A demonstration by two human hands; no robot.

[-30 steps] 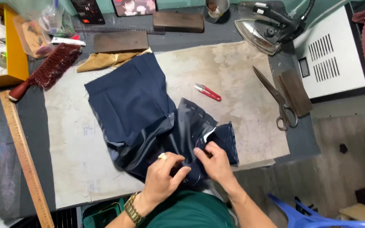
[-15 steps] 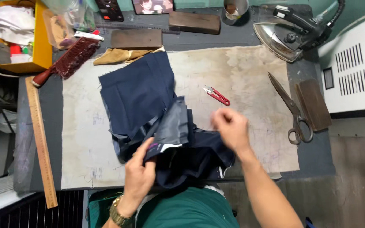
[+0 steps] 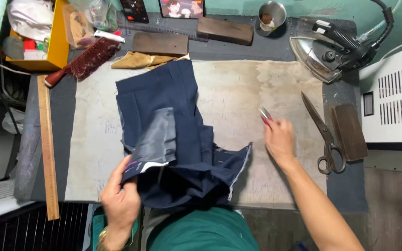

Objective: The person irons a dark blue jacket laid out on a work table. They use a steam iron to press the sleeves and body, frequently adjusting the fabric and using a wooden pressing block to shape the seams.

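Fingers of the left hand (image 3: 119,200) pinch the near edge of the folded navy fabric garment (image 3: 173,135), grip clamped on its grey lining at the table's (image 3: 238,93) front. Farther out, the right hand (image 3: 280,139) stretches forward, arm extended, grip closed around small red-handled thread snips (image 3: 265,114). Beyond lie steel tailor's scissors (image 3: 324,135).
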